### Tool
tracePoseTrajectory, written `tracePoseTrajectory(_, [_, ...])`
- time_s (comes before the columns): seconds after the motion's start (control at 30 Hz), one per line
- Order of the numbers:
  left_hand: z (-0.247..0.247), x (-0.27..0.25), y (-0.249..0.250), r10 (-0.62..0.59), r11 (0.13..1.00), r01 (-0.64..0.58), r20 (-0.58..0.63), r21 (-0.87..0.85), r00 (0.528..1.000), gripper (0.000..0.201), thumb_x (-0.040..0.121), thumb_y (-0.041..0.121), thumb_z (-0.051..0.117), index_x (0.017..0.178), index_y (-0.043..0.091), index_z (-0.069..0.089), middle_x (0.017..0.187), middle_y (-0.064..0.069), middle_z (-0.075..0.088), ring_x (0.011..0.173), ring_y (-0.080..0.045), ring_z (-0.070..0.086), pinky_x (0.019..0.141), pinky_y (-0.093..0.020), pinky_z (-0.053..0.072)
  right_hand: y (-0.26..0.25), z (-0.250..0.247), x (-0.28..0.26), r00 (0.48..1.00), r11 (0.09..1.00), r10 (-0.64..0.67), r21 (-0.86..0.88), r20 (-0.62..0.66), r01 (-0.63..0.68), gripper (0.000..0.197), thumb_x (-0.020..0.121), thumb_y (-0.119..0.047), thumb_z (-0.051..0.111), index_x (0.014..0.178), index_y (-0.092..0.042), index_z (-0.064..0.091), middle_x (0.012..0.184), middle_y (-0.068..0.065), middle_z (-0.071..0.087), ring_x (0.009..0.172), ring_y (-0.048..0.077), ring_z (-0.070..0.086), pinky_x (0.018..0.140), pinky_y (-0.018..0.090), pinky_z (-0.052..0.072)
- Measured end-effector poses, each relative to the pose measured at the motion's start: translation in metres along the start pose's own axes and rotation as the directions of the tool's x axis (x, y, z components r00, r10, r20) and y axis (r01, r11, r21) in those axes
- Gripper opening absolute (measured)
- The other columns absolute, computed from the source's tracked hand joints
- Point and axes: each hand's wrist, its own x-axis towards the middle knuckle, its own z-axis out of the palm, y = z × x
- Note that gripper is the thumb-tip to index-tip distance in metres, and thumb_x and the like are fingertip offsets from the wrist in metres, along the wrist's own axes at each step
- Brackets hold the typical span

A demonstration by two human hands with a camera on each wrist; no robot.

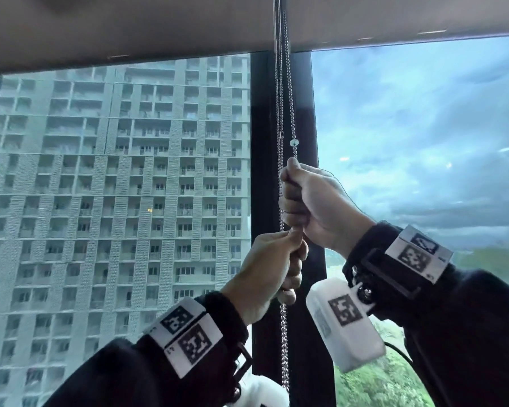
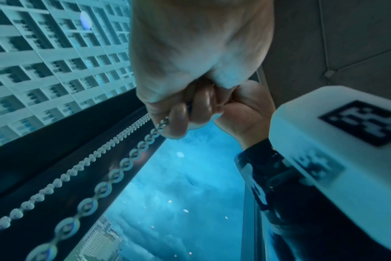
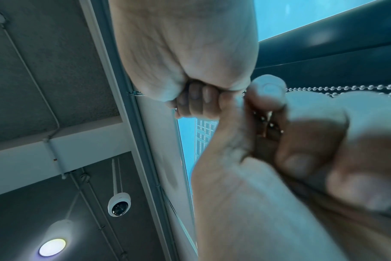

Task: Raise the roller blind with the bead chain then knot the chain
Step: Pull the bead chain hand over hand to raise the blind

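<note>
The grey roller blind (image 1: 159, 24) covers the top of the window, its bottom edge high in the head view. A metal bead chain (image 1: 292, 113) hangs in two strands in front of the dark window post. My right hand (image 1: 306, 201) grips the chain in a fist, just under a clear round connector (image 1: 294, 142). Directly below and touching it, my left hand (image 1: 279, 259) is also closed round the chain, which drops on beneath it (image 1: 284, 333). The left wrist view shows the left hand's fingers (image 2: 179, 121) curled on the chain (image 2: 101, 190). Curled fingers (image 3: 196, 98) show on my right hand.
A black window post (image 1: 259, 171) stands behind the chain, with glass panes on both sides and a tower block outside. White wrist units (image 1: 344, 324) hang under both arms. On the ceiling behind me are a dome camera (image 3: 118, 205) and a round light (image 3: 53, 247).
</note>
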Motion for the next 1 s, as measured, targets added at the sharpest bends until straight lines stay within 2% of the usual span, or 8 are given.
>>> tracePoseTrajectory(0.13, [-0.009, 0.008, -0.005, -0.004, 0.995, 0.016, -0.115, 0.097, 0.993, 0.025, 0.096, 0.034, 0.059, 0.102, 0.011, 0.05, 0.077, -0.001, 0.049, 0.052, -0.01, 0.044, 0.041, -0.023, 0.035, 0.012, -0.009, 0.004, 0.992, 0.992, -0.014, -0.123, -0.122, -0.001, 0.027, 0.103, -0.016, 0.051, 0.079, -0.019, 0.04, 0.049, -0.007, 0.032, 0.036, 0.007, 0.023, 0.036, 0.018, 0.016])
tracePoseTrajectory(0.23, [-0.012, 0.012, -0.005, -0.021, 0.986, 0.05, -0.181, 0.156, 0.983, 0.046, 0.092, 0.031, 0.065, 0.128, 0.019, 0.04, 0.108, -0.005, 0.056, 0.071, -0.015, 0.054, 0.043, -0.027, 0.044, 0.022, -0.02, 0.01, 0.979, 0.975, 0.012, -0.213, -0.205, -0.057, 0.012, 0.098, -0.013, 0.059, 0.097, -0.014, 0.047, 0.062, 0.0, 0.04, 0.036, 0.007, 0.031, 0.036, 0.021, 0.025])
tracePoseTrajectory(0.33, [-0.01, 0.015, -0.006, -0.036, 0.985, 0.065, -0.176, 0.162, 0.984, 0.061, 0.092, 0.023, 0.064, 0.141, 0.017, 0.029, 0.113, -0.009, 0.055, 0.069, -0.016, 0.056, 0.043, -0.028, 0.047, 0.032, -0.03, 0.017, 0.952, 0.949, 0.061, -0.278, -0.298, -0.148, 0.042, 0.092, -0.015, 0.068, 0.127, -0.01, 0.045, 0.073, 0.004, 0.046, 0.039, 0.009, 0.038, 0.037, 0.023, 0.035])
tracePoseTrajectory(0.43, [-0.007, 0.018, -0.007, -0.03, 0.983, 0.059, -0.169, 0.172, 0.985, 0.064, 0.092, 0.015, 0.063, 0.144, 0.014, 0.026, 0.115, -0.012, 0.056, 0.065, -0.018, 0.058, 0.045, -0.032, 0.05, 0.038, -0.033, 0.022, 0.947, 0.901, 0.095, -0.378, -0.306, -0.213, 0.054, 0.09, -0.018, 0.072, 0.135, -0.009, 0.045, 0.08, 0.007, 0.052, 0.047, 0.011, 0.043, 0.038, 0.023, 0.039])
tracePoseTrajectory(0.6, [-0.005, 0.021, -0.006, -0.009, 0.977, 0.043, -0.161, 0.21, 0.987, 0.065, 0.093, 0.011, 0.063, 0.145, 0.016, 0.026, 0.113, -0.009, 0.055, 0.059, -0.015, 0.063, 0.044, -0.03, 0.052, 0.054, -0.035, 0.029, 0.944, 0.828, 0.009, -0.527, -0.331, -0.192, 0.018, 0.088, -0.021, 0.073, 0.092, -0.011, 0.058, 0.063, 0.002, 0.047, 0.047, 0.014, 0.042, 0.044, 0.026, 0.038])
tracePoseTrajectory(0.7, [-0.007, 0.023, -0.005, 0.034, 0.969, 0.011, -0.177, 0.246, 0.984, 0.062, 0.091, 0.009, 0.066, 0.141, 0.02, 0.031, 0.113, -0.008, 0.054, 0.061, -0.016, 0.065, 0.045, -0.034, 0.055, 0.057, -0.036, 0.028, 0.937, 0.815, -0.067, -0.561, -0.344, -0.148, 0.021, 0.091, -0.023, 0.07, 0.076, -0.012, 0.059, 0.055, -0.002, 0.043, 0.047, 0.014, 0.04, 0.047, 0.03, 0.038])
tracePoseTrajectory(0.87, [-0.016, 0.03, -0.001, 0.237, 0.894, -0.102, -0.266, 0.436, 0.934, 0.062, 0.082, 0.013, 0.067, 0.137, 0.02, 0.038, 0.123, -0.001, 0.049, 0.11, -0.023, 0.057, 0.087, -0.041, 0.056, 0.051, -0.027, 0.016, 0.978, 0.841, -0.014, -0.532, -0.207, -0.1, 0.035, 0.102, -0.039, 0.052, 0.077, -0.014, 0.057, 0.062, -0.003, 0.047, 0.051, 0.01, 0.044, 0.043, 0.023, 0.041])
tracePoseTrajectory(1.0, [-0.01, 0.033, 0.019, 0.353, 0.89, -0.216, -0.307, 0.402, 0.884, 0.052, 0.085, 0.011, 0.053, 0.135, 0.021, 0.043, 0.127, -0.005, 0.053, 0.118, -0.025, 0.054, 0.098, -0.041, 0.049, 0.041, -0.016, -0.003, 0.992, 0.96, 0.095, -0.256, -0.081, -0.113, 0.038, 0.105, -0.039, 0.043, 0.077, -0.013, 0.049, 0.05, 0.0, 0.045, 0.036, 0.011, 0.039, 0.033, 0.021, 0.032])
